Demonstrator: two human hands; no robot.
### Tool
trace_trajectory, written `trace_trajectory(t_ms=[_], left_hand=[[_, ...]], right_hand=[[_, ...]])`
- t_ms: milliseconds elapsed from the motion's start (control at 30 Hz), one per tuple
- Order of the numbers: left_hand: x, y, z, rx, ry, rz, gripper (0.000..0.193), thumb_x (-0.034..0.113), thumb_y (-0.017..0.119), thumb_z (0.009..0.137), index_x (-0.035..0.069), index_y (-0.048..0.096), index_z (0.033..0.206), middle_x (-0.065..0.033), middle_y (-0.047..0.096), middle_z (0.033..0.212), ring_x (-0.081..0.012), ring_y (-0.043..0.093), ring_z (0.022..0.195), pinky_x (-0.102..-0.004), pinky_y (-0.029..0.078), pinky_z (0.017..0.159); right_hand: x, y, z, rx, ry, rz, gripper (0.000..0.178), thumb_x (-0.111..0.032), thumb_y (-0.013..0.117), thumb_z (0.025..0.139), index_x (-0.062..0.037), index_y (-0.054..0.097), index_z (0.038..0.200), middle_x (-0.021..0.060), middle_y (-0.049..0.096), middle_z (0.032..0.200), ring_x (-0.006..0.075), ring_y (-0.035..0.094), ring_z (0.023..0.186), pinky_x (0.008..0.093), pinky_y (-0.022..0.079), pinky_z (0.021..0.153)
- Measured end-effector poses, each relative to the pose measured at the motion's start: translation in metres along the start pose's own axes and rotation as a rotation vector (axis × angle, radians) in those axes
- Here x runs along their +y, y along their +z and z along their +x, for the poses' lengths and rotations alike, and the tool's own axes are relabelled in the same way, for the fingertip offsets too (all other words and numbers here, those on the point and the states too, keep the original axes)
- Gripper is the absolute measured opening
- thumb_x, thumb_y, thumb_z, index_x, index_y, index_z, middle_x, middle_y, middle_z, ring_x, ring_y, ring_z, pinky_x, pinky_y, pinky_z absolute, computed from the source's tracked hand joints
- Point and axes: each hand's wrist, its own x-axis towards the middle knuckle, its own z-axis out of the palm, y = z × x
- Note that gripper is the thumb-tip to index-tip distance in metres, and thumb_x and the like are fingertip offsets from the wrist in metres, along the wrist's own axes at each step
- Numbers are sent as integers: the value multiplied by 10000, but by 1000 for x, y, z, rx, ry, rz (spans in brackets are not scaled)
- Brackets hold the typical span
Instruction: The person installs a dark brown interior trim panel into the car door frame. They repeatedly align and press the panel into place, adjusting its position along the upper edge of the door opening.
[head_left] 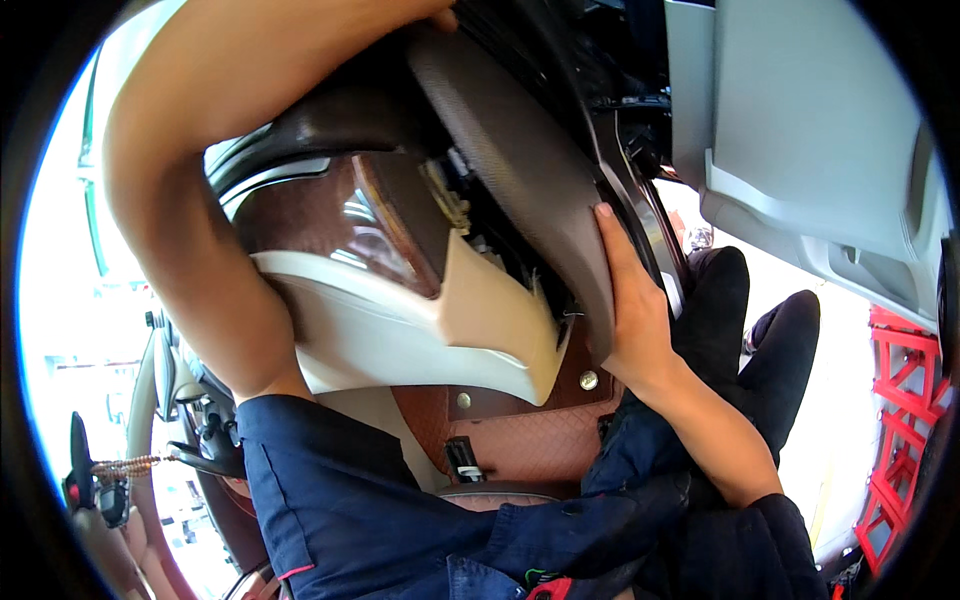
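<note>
Long dark brown trim panel runs on a slant beside the cream dash trim, its lower end near the trim's outer corner; can't tell from here if they touch. Right hand is on the panel's lower outer edge, one digit laid up along it; rest of that grip is wrapped out of sight, so can't tell if it's clamped. Left arm loops over the dash, left hand at the panel's upper end, mostly cut off; grip there can't be read either. Dark gap on the inner side of the panel, next to the glossy brown insert, with clips and bits of hardware showing, too dark to sort out. Outer side is tight: black door frame trim runs close alongside. More room past that, where the grey door stands open, bright floor beyond, red metal frame well apart. Below, open footwell over the brown quilted mat. Far left is washed out by glare.
</note>
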Motion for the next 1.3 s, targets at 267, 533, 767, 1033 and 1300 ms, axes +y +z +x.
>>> trace_trajectory(t_ms=[267, 533, 767, 1033, 1300], left_hand=[[-18, -21, -15, -165, 318, 197, 317, 213, 470, 1093, 33, 681, 1247, -123, 731, 1171, -245, 660, 1159, -334, 451, 1073], [5, -22, -19, -129, -36, -38, 261, 221, 553, 1056, 36, 701, 1166, -130, 738, 1134, -240, 681, 1081, -338, 487, 1009], [2, -25, -1, -263, 60, -145, 579, 540, 601, 965, 11, 694, 1184, -184, 717, 1167, -310, 677, 1118, -400, 486, 1032], [-2, -37, 12, -493, 358, -84, 591, 443, 763, 796, -31, 732, 1148, -239, 721, 1130, -416, 681, 1140, -526, 470, 1075], [25, -48, 11, -370, 389, 130, 683, 403, 834, 627, -125, 699, 1040, -285, 704, 1122, -402, 666, 1168, -465, 508, 1015]], right_hand=[[-12, 6, 2, 123, -122, 25, 1020, 94, 772, 658, -55, 351, 1576, 359, 397, 1512, 521, 473, 1359, 480, 455, 1116], [-2, -11, 8, 57, -130, 44, 868, -68, 769, 778, -106, 398, 1561, 332, 460, 1476, 493, 534, 1317, 485, 537, 1031], [12, -7, 18, 105, -127, 146, 912, -13, 775, 737, -108, 397, 1562, 313, 457, 1491, 479, 503, 1353, 490, 486, 1103], [23, 12, 26, 151, -228, 320, 808, -36, 756, 781, -72, 454, 1530, 305, 389, 1552, 478, 415, 1427, 551, 360, 1181], [31, 24, 22, 261, -258, 278, 745, -127, 773, 816, -24, 481, 1493, 294, 398, 1559, 481, 426, 1422, 541, 356, 1163]])
